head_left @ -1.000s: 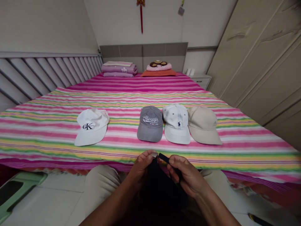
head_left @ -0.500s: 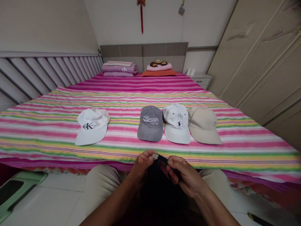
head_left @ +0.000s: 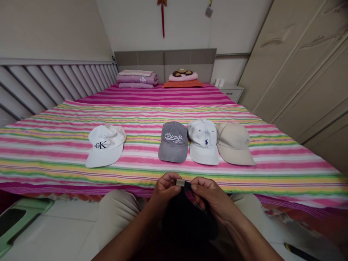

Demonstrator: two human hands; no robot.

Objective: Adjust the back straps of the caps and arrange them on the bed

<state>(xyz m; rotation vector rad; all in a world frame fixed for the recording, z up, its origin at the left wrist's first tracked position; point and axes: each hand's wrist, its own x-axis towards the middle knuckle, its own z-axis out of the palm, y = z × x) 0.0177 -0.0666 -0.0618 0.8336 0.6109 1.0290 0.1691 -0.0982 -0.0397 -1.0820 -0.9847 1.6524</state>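
Observation:
My hands are together above my lap, holding a black cap [head_left: 185, 217] by its back strap [head_left: 187, 185]. A small metal buckle [head_left: 180, 182] sits on the strap between them. My left hand [head_left: 164, 190] is shut on the buckle end, while my right hand [head_left: 209, 197] pinches the dark strap. Most of the cap hangs below my hands in shadow, so its front is hidden. Four caps lie on the bed in front of me: white [head_left: 105, 145], grey [head_left: 173, 142], pale blue-white [head_left: 203, 141] and beige [head_left: 234, 143].
The bed [head_left: 54, 156] has a striped pink and yellow sheet, with folded bedding and pillows [head_left: 137, 79] at its head. A wardrobe [head_left: 296, 69] stands right, a slatted panel [head_left: 49, 87] left, and a green stool [head_left: 16, 221] on the floor at lower left.
The metal buckle has come into fuller view, and my hands have drawn slightly apart along the strap. The caps on the bed have not moved.

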